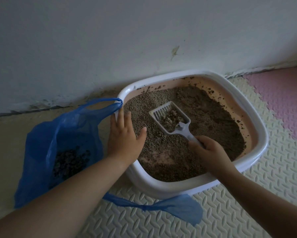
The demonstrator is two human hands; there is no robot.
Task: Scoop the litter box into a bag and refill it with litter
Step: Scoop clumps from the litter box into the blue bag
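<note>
Right hand gripping scoop handle, head pointing far-left, left hand flat on litter box rim

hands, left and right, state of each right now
Left hand: open, flat over the litter box rim.
Right hand: grips the litter scoop handle.

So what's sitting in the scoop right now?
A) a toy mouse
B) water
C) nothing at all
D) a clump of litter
D: the scoop, gripped by the right hand, has a pale clump of litter lying in it.
</note>
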